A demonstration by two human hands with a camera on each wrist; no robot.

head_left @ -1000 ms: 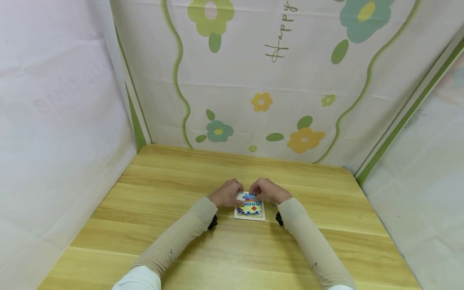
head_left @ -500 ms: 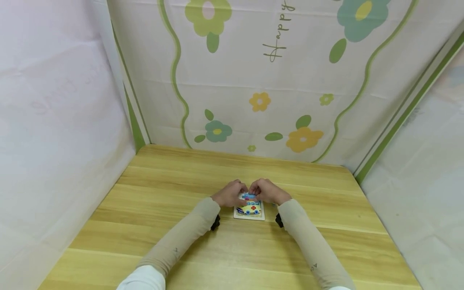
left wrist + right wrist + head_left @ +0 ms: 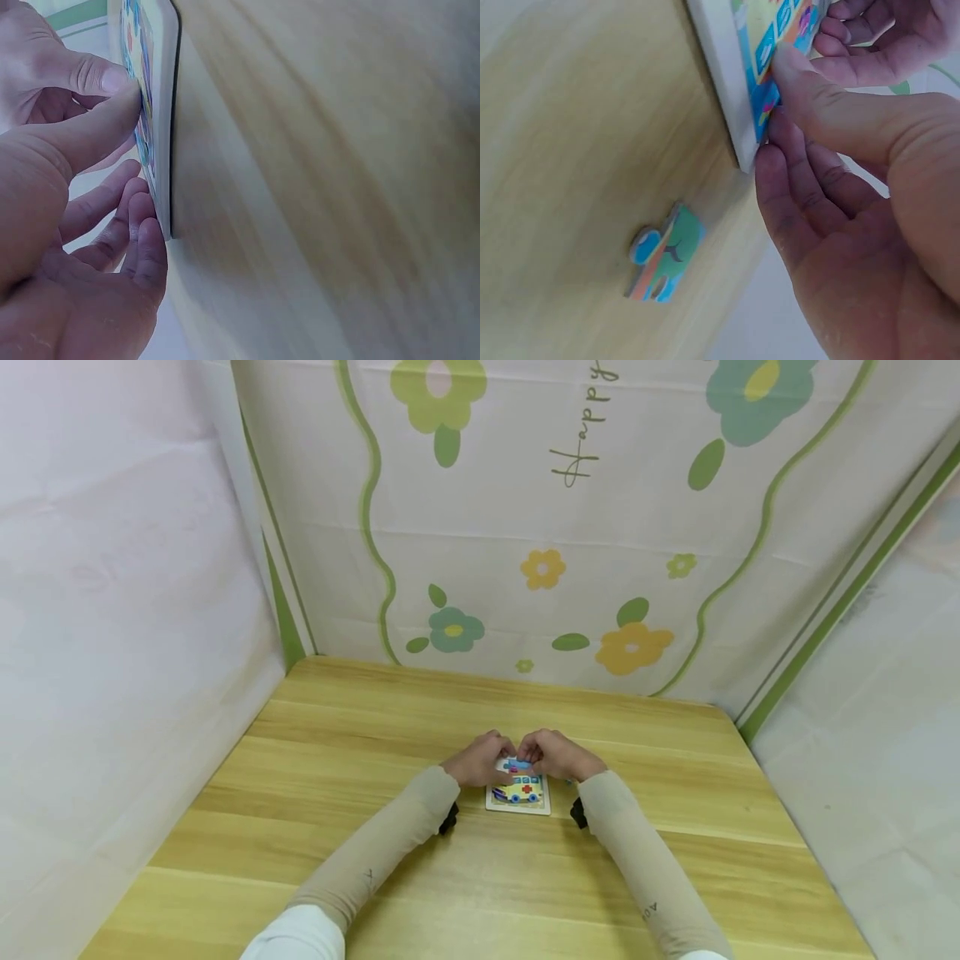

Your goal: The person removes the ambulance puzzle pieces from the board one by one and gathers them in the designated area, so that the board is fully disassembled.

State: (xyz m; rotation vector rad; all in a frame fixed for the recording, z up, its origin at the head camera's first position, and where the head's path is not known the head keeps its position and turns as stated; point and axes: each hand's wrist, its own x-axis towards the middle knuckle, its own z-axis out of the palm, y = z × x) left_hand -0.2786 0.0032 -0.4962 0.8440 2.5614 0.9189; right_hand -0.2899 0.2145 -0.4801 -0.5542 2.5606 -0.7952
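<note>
Head view showed us the puzzle (image 3: 527,790) between our left hand (image 3: 480,762) and right hand (image 3: 557,755), both gripping it; printed wheels (image 3: 515,798) faced us, long axis unclear.

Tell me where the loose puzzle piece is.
The loose puzzle piece lies on the wooden table, to the person's right of the puzzle board, near the right hand, as the right wrist view shows.

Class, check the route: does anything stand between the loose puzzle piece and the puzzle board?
Nothing visible stands on the table between the loose puzzle piece and the puzzle board. Over the board, though, the right hand and left hand cover part of its picture.
</note>
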